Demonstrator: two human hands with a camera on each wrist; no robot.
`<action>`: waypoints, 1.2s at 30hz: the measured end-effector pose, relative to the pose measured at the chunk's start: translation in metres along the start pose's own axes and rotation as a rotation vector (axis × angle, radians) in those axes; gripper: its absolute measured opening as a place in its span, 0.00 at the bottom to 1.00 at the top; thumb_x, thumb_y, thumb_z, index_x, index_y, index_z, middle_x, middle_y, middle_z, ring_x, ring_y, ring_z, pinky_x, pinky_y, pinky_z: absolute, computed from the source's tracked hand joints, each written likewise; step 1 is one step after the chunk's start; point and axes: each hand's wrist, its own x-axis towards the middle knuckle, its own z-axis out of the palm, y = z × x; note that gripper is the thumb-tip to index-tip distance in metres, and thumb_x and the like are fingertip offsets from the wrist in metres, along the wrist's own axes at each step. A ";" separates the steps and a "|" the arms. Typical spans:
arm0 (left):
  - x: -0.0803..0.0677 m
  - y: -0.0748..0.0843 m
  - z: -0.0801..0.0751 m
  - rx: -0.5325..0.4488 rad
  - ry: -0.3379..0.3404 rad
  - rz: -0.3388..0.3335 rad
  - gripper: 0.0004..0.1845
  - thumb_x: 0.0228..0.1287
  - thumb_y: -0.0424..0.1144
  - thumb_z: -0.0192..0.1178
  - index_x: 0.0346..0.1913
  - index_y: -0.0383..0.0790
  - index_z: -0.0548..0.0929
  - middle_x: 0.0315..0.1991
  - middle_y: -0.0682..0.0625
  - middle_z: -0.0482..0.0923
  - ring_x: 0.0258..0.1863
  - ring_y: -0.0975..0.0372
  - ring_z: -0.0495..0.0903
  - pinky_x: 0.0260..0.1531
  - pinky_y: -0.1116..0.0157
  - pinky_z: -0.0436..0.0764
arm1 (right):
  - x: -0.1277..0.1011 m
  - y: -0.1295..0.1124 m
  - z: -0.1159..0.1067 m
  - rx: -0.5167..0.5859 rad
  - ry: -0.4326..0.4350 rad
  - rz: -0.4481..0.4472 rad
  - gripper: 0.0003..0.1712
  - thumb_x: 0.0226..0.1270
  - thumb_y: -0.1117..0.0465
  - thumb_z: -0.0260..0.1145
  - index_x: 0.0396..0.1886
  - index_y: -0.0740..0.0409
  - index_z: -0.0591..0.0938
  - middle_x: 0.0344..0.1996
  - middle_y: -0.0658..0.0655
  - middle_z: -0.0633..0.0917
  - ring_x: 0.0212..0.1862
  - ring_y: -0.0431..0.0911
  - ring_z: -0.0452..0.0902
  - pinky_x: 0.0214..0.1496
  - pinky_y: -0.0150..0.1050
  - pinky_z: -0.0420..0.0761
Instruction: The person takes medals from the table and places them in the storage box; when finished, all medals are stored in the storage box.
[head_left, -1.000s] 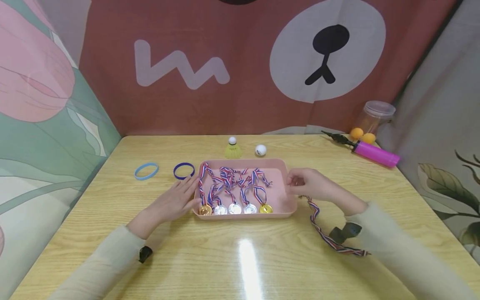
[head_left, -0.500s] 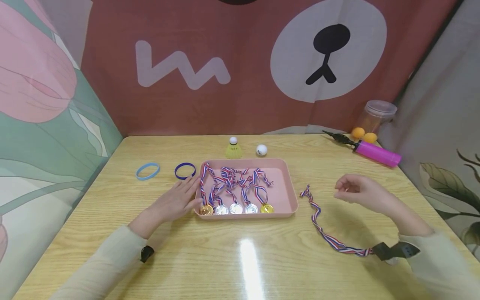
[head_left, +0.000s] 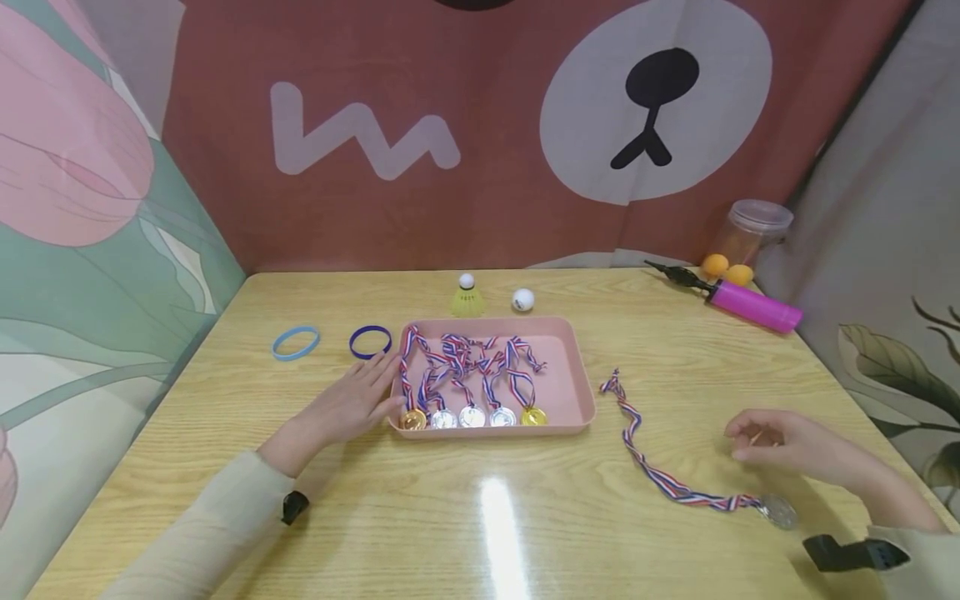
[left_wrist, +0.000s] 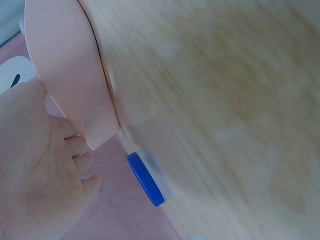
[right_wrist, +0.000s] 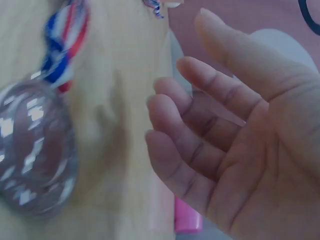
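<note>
A pink tray [head_left: 572,367] in the middle of the wooden table holds several medals, gold, silver and bronze, with red-white-blue ribbons [head_left: 465,358]. My left hand [head_left: 352,400] lies flat with straight fingers against the tray's left edge [left_wrist: 70,85]. Right of the tray a silver medal [head_left: 776,510] lies on the table, its striped ribbon [head_left: 645,454] stretched toward the tray. My right hand [head_left: 787,442] hovers just above and beyond that medal [right_wrist: 35,150], fingers loosely curled, holding nothing.
Two blue wristbands [head_left: 296,342] [head_left: 370,341] lie left of the tray; the dark one [left_wrist: 145,179] is near my left fingers. A yellow shuttlecock [head_left: 466,298] and white ball [head_left: 522,299] sit behind it. A pink pump [head_left: 750,306], jar [head_left: 753,229] and orange balls [head_left: 726,269] stand at the back right.
My right hand has drawn back from the tray's right edge toward the near right, uncovering the silver medal and its ribbon on the table. The left hand has stayed put.
</note>
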 end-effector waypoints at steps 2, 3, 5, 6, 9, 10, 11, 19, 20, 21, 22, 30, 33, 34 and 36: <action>0.000 0.000 0.000 0.000 0.005 0.005 0.34 0.72 0.49 0.43 0.69 0.27 0.51 0.69 0.35 0.47 0.68 0.43 0.46 0.64 0.47 0.50 | -0.005 0.005 0.002 0.040 -0.044 -0.001 0.10 0.63 0.69 0.61 0.43 0.68 0.77 0.34 0.51 0.80 0.34 0.37 0.75 0.32 0.33 0.78; 0.000 0.000 0.000 0.000 0.005 0.005 0.34 0.72 0.49 0.43 0.69 0.27 0.51 0.69 0.35 0.47 0.68 0.43 0.46 0.64 0.47 0.50 | -0.006 0.007 0.004 0.067 -0.069 -0.007 0.10 0.63 0.69 0.60 0.43 0.69 0.76 0.34 0.51 0.80 0.34 0.37 0.75 0.32 0.33 0.78; 0.000 0.000 -0.001 -0.001 0.009 0.007 0.34 0.72 0.49 0.43 0.69 0.27 0.51 0.69 0.35 0.47 0.68 0.43 0.46 0.64 0.47 0.50 | -0.009 0.011 0.006 0.136 -0.125 -0.030 0.10 0.63 0.72 0.59 0.44 0.71 0.75 0.32 0.51 0.80 0.33 0.38 0.75 0.30 0.34 0.78; 0.000 0.000 -0.001 -0.001 0.012 0.009 0.34 0.72 0.49 0.44 0.69 0.26 0.51 0.69 0.35 0.48 0.67 0.43 0.46 0.64 0.47 0.50 | -0.010 0.012 0.008 0.158 -0.145 -0.043 0.10 0.63 0.72 0.58 0.44 0.71 0.75 0.31 0.50 0.80 0.32 0.38 0.75 0.29 0.34 0.78; 0.000 0.000 0.000 0.000 0.012 0.005 0.34 0.72 0.49 0.44 0.69 0.27 0.51 0.69 0.35 0.47 0.68 0.43 0.46 0.64 0.48 0.50 | -0.014 0.015 0.012 0.204 -0.197 -0.072 0.10 0.62 0.74 0.59 0.44 0.68 0.76 0.28 0.48 0.78 0.28 0.38 0.74 0.25 0.34 0.75; 0.000 0.000 0.000 -0.001 0.014 0.006 0.34 0.72 0.49 0.44 0.69 0.27 0.51 0.69 0.35 0.48 0.68 0.43 0.46 0.64 0.48 0.50 | -0.016 0.016 0.013 0.208 -0.209 -0.083 0.10 0.61 0.74 0.59 0.43 0.66 0.76 0.27 0.47 0.78 0.27 0.38 0.73 0.23 0.34 0.75; 0.000 0.000 0.000 0.000 0.016 0.007 0.34 0.72 0.49 0.44 0.69 0.27 0.51 0.69 0.35 0.48 0.68 0.43 0.46 0.64 0.48 0.50 | -0.017 0.016 0.014 0.202 -0.217 -0.087 0.10 0.61 0.74 0.60 0.42 0.63 0.77 0.26 0.45 0.77 0.26 0.37 0.73 0.22 0.34 0.73; 0.001 0.000 0.000 0.001 0.013 0.007 0.34 0.72 0.48 0.44 0.69 0.26 0.52 0.69 0.34 0.48 0.67 0.43 0.46 0.64 0.47 0.50 | -0.020 0.016 0.018 0.236 -0.260 -0.010 0.06 0.61 0.71 0.61 0.33 0.56 0.76 0.20 0.44 0.74 0.23 0.35 0.70 0.17 0.34 0.70; 0.001 0.000 0.000 0.001 0.012 0.006 0.34 0.72 0.48 0.44 0.69 0.26 0.52 0.69 0.34 0.48 0.67 0.43 0.46 0.64 0.47 0.50 | -0.020 0.016 0.018 0.241 -0.264 0.009 0.05 0.61 0.71 0.60 0.32 0.57 0.75 0.20 0.45 0.74 0.22 0.35 0.70 0.17 0.34 0.70; 0.001 0.000 0.000 0.000 0.012 0.006 0.34 0.72 0.48 0.44 0.69 0.26 0.52 0.69 0.34 0.48 0.67 0.43 0.46 0.64 0.47 0.50 | -0.020 0.015 0.018 0.238 -0.264 0.026 0.04 0.61 0.70 0.61 0.31 0.58 0.76 0.20 0.44 0.74 0.22 0.35 0.70 0.18 0.34 0.71; 0.001 0.000 0.000 0.000 0.012 0.006 0.34 0.72 0.48 0.44 0.68 0.26 0.52 0.69 0.34 0.48 0.67 0.43 0.46 0.64 0.47 0.50 | -0.019 0.015 0.018 0.236 -0.265 0.045 0.03 0.62 0.69 0.61 0.31 0.58 0.76 0.21 0.43 0.75 0.22 0.35 0.70 0.18 0.34 0.71; 0.002 0.000 0.000 0.008 0.021 0.021 0.34 0.71 0.47 0.45 0.68 0.25 0.52 0.69 0.34 0.49 0.67 0.42 0.47 0.64 0.47 0.51 | -0.022 0.016 0.017 0.273 -0.263 0.021 0.05 0.63 0.71 0.57 0.31 0.58 0.77 0.22 0.47 0.76 0.22 0.38 0.71 0.18 0.35 0.73; 0.002 0.000 0.000 0.007 0.023 0.024 0.34 0.71 0.47 0.45 0.68 0.25 0.52 0.69 0.34 0.49 0.67 0.42 0.47 0.64 0.47 0.51 | -0.022 0.017 0.017 0.263 -0.257 0.002 0.07 0.64 0.71 0.56 0.31 0.57 0.77 0.24 0.48 0.77 0.24 0.38 0.71 0.19 0.35 0.72; 0.001 0.000 0.000 0.008 0.024 0.024 0.34 0.71 0.47 0.45 0.68 0.25 0.52 0.69 0.34 0.49 0.67 0.42 0.47 0.64 0.47 0.51 | -0.023 0.017 0.016 0.244 -0.247 -0.002 0.07 0.64 0.71 0.56 0.31 0.56 0.78 0.25 0.48 0.77 0.26 0.37 0.71 0.20 0.34 0.71; 0.001 0.000 0.000 0.007 0.025 0.023 0.34 0.71 0.47 0.45 0.68 0.25 0.52 0.69 0.34 0.49 0.67 0.42 0.47 0.64 0.47 0.50 | -0.023 0.018 0.016 0.193 -0.218 -0.019 0.09 0.64 0.72 0.57 0.31 0.55 0.78 0.27 0.48 0.78 0.28 0.37 0.71 0.22 0.33 0.70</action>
